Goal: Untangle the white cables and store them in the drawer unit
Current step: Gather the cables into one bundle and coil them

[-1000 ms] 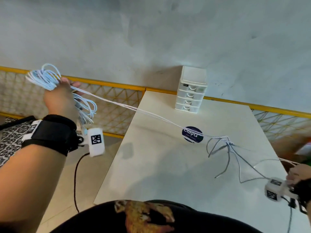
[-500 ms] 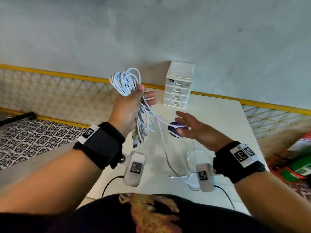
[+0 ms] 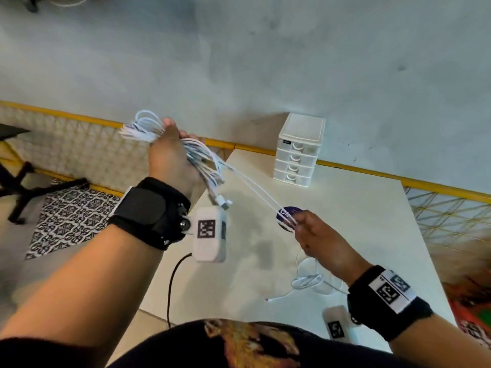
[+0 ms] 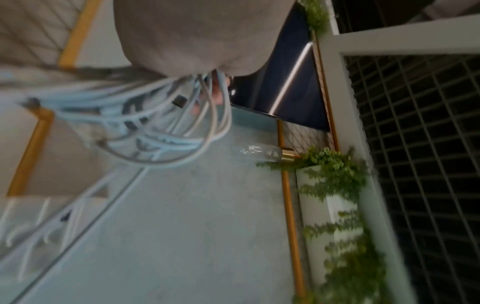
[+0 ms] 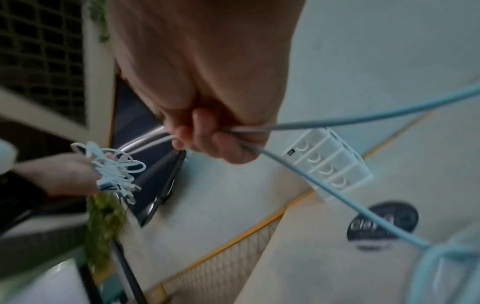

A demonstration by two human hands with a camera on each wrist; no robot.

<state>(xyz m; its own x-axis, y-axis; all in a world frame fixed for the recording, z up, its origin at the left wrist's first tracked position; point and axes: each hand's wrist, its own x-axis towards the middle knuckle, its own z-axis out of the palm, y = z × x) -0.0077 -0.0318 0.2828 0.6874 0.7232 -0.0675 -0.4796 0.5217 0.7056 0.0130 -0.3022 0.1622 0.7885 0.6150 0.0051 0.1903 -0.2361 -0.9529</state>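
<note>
My left hand is raised left of the table and grips a bundle of white cables, loops sticking out above and below the fist. Two or three strands run taut from the bundle down to my right hand, which pinches them over the table. Slack cable lies coiled on the table below that hand. The white drawer unit stands at the table's far edge against the wall, its drawers closed.
The white table carries a round dark sticker under the right hand. A yellow-framed mesh rail runs along the wall. A patterned rug and a black chair base are on the floor at left.
The left hand with the bundle has moved up and left, away from the right. The right hand, open half a second ago, now pinches strands that are stretched between the hands.
</note>
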